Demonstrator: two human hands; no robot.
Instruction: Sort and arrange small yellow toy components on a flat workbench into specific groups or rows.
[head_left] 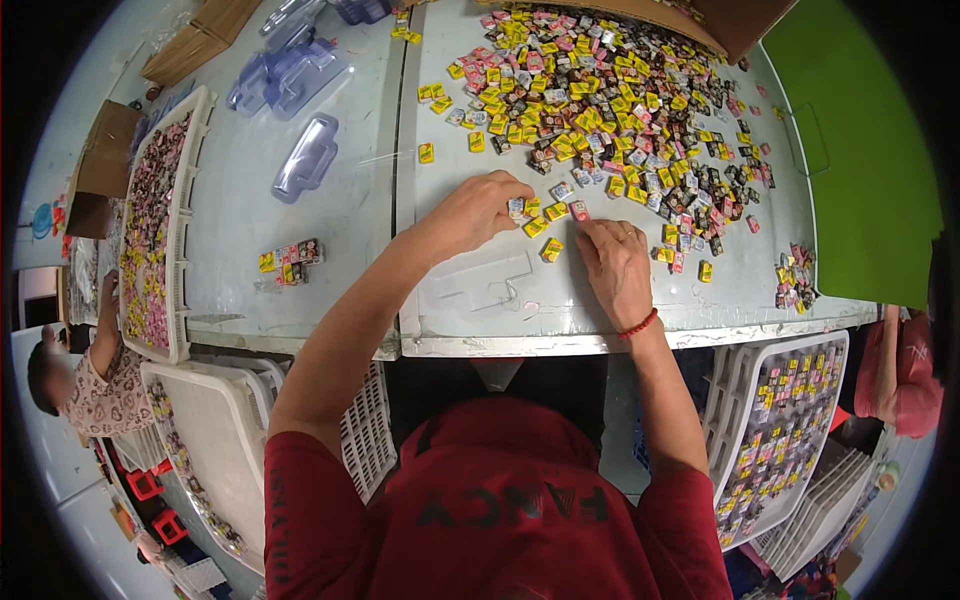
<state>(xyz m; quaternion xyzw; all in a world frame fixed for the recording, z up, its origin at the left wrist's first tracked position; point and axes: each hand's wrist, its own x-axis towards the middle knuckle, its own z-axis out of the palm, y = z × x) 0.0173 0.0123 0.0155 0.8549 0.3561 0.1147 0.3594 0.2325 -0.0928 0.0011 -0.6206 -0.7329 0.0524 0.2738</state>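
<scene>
My left hand (478, 212) is pinched round a small white-and-blue box (516, 208) on the white table. Small yellow boxes (535, 227) lie right beside its fingertips. Opposite it, my right hand (617, 262) has its thumb and forefinger together at the lower end of a small pink box (579, 210). One more yellow box (552, 250) lies between the hands. Below my left wrist is a clear moulded plastic tray (470, 285), hard to make out against the tabletop. A large loose heap of little yellow, black, pink and white boxes (620, 110) spreads beyond my hands.
Clear moulded trays (305, 160) and a short row of boxes (290, 262) lie left of the table seam. A white crate (180, 230) full of boxes stands far left, near another person (100, 380). A cardboard carton (740, 25) overhangs the heap; a green panel (860, 150) borders the right.
</scene>
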